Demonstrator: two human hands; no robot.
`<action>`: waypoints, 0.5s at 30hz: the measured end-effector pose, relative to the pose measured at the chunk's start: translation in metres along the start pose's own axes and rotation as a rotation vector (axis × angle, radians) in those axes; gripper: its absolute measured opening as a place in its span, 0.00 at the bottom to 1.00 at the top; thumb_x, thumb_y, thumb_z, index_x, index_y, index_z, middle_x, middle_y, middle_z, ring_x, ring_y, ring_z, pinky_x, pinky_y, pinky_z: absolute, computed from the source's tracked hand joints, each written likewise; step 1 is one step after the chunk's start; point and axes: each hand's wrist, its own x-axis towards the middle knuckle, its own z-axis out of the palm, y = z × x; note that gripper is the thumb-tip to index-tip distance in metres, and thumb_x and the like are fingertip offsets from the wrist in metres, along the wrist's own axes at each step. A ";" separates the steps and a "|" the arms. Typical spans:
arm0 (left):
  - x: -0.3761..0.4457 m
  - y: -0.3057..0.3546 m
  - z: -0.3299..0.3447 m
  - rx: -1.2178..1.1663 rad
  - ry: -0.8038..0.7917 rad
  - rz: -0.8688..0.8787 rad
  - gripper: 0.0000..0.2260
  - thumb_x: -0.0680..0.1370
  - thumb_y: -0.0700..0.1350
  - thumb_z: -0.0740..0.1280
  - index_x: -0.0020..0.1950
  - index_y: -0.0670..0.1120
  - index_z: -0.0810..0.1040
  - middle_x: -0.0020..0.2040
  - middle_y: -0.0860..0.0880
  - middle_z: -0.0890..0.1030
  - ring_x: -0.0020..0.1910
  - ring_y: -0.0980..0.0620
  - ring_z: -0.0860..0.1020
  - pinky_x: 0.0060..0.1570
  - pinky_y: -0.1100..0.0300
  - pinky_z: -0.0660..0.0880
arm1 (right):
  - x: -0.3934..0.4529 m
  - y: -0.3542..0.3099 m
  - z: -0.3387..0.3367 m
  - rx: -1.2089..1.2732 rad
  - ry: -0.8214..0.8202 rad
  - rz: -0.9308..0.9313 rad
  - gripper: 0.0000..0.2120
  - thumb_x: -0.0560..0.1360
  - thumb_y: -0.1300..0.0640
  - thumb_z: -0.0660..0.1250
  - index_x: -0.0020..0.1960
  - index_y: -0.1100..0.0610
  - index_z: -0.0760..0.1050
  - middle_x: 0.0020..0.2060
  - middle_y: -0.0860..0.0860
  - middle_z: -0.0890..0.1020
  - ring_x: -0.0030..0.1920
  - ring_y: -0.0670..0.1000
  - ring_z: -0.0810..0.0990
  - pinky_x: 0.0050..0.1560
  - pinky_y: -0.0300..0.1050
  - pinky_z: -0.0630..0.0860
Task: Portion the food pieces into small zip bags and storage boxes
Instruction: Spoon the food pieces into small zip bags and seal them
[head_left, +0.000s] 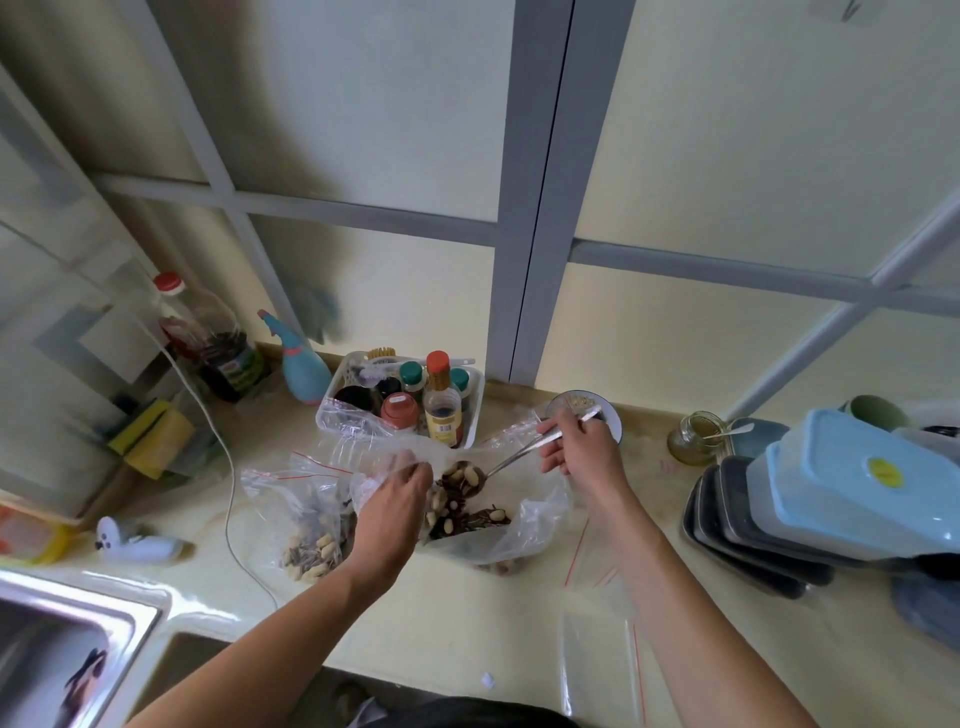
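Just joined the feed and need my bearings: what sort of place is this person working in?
Most likely a home kitchen counter. A steel sink sits at the lower left, a white basket of condiment bottles stands against the wall, and stacked storage boxes sit at the right.

Sink (67, 639) cut off by left and bottom edges; dark object inside it blurred, not identifiable. Storage boxes (852, 488) cut off at right edge; lower ones in the stack covered by the blue lid. Left hand (389, 499) fingertips veiled by the zip bag (395, 452) film it pinches, grip detail unclear. Spoon (519, 457) handle partly hidden inside right hand (576, 447). Bowl (587, 410) half covered by that hand; contents too small to tell. Bottle labels in basket (478, 405) unreadable. Orange item at left edge (26, 535) cropped, blurred.
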 end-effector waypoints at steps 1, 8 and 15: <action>0.000 0.001 -0.001 -0.025 -0.025 0.010 0.13 0.73 0.34 0.70 0.46 0.49 0.69 0.47 0.51 0.72 0.38 0.51 0.71 0.34 0.57 0.75 | 0.001 -0.002 -0.002 0.016 0.028 -0.003 0.19 0.84 0.52 0.58 0.45 0.63 0.81 0.29 0.55 0.82 0.29 0.54 0.81 0.28 0.36 0.70; 0.009 -0.007 0.018 -0.093 0.011 -0.235 0.15 0.76 0.37 0.64 0.61 0.45 0.68 0.58 0.45 0.68 0.54 0.44 0.71 0.51 0.46 0.79 | 0.006 -0.008 -0.001 0.013 0.050 -0.035 0.20 0.84 0.52 0.58 0.43 0.63 0.81 0.28 0.56 0.81 0.28 0.54 0.80 0.34 0.44 0.75; 0.004 0.004 0.009 -0.114 -0.015 -0.364 0.09 0.80 0.33 0.56 0.56 0.43 0.71 0.49 0.45 0.74 0.36 0.53 0.71 0.34 0.54 0.76 | 0.003 -0.009 0.003 -0.036 0.036 -0.030 0.23 0.86 0.48 0.56 0.44 0.60 0.82 0.30 0.55 0.82 0.28 0.51 0.81 0.34 0.39 0.75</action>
